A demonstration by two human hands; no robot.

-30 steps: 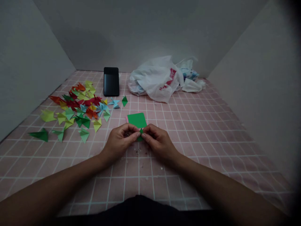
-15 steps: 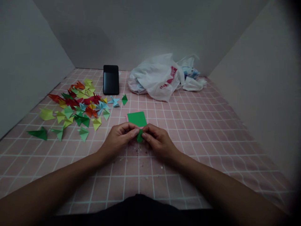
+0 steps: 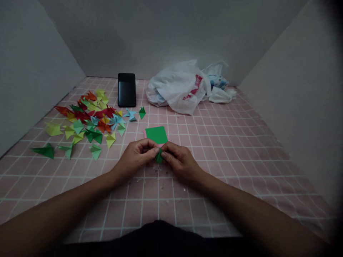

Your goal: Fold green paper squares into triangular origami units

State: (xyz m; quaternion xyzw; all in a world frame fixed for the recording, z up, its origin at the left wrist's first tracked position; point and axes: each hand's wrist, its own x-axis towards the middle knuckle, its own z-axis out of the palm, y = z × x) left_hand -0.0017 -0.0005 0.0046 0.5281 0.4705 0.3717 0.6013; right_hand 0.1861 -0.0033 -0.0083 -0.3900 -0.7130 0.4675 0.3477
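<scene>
Between my two hands, at the middle of the table, is a small piece of folded green origami paper. My left hand pinches its left edge between thumb and forefinger. From the other side my right hand pinches it the same way, the fingertips of both hands close together. Part of the folded paper is hidden by the fingers. Just beyond the hands lies a stack of square paper, green on top with pink showing at its edges.
Many folded paper cranes in several colours spread over the left. One green folded piece lies apart near a black phone. White plastic bags sit at the back on the pink checked tablecloth. Pale walls enclose three sides.
The folded green paper has turned slightly between my fingers, and its lower tip shows a little differently. Both hands stay nearly in place; everything else is as before.
</scene>
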